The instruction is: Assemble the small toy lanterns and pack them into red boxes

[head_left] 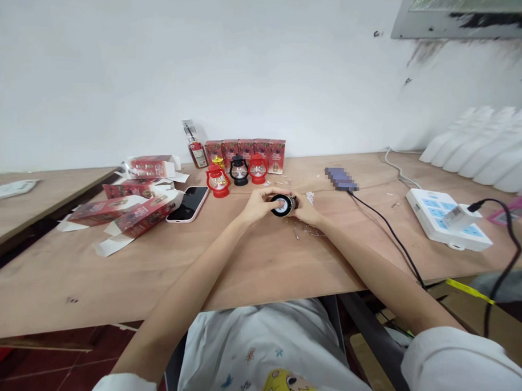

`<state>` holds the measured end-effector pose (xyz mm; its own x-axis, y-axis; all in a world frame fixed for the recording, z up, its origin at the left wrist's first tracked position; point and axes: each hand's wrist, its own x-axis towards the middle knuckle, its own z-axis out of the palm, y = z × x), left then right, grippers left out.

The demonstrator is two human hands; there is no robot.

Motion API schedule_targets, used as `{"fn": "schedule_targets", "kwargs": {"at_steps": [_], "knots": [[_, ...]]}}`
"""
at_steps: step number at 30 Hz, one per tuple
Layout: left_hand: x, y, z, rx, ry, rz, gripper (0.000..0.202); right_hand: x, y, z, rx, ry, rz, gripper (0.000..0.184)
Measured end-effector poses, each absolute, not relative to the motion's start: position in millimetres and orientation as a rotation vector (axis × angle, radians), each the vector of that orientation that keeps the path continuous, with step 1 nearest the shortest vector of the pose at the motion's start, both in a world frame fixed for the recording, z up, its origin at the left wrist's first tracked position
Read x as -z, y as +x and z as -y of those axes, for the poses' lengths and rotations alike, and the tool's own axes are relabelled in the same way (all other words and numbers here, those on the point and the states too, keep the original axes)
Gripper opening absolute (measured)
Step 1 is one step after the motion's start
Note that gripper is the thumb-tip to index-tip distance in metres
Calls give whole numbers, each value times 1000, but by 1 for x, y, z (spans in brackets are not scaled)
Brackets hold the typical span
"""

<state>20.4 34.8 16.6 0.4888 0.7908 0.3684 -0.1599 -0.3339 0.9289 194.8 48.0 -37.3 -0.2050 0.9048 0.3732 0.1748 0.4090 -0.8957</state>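
Observation:
A small black lantern is held above the table, its round base with a pale centre turned towards me. My left hand wraps its left side, the thumb reaching over the base. On the other side, my right hand grips the lantern, and its fingertips are partly hidden. Thin wire pieces lie on the table below my right hand. Behind my hands stand a red lantern, a black lantern, another red lantern and a gold one partly hidden.
Several red boxes stand in a row by the wall, beside a small bottle. Opened red cartons and a phone lie left. At right are a cabled blurred device, a power strip and white containers.

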Motion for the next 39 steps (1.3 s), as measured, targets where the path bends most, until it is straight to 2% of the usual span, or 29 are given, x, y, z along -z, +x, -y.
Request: {"fn": "schedule_targets", "kwargs": {"at_steps": [7, 11, 15, 20, 24, 27, 34, 39], "knots": [[-14, 21, -33, -1096, 1578, -598, 36, 39, 195, -49, -836, -982, 1683, 46], [-9, 21, -38, -1223, 1584, -588, 43, 34, 195, -52, -835, -971, 1626, 44], [2, 26, -49, -1375, 1647, -773, 36, 27, 207, -62, -699, -976, 1396, 48], [11, 54, -60, -1019, 2251, -1008, 15, 28, 232, -73, -528, -1082, 1116, 48], [0, 90, -59, -558, 2782, -1043, 16, 33, 242, -76, -468, -1181, 908, 49], [-6, 110, -59, -313, 2891, -1121, 16, 34, 243, -78, -431, -1160, 800, 50], [3, 120, -67, -317, 2876, -1298, 28, 31, 237, -76, -426, -1092, 754, 54], [2, 119, -72, -340, 2930, -1245, 26, 29, 235, -74, -430, -1097, 796, 54]]}}
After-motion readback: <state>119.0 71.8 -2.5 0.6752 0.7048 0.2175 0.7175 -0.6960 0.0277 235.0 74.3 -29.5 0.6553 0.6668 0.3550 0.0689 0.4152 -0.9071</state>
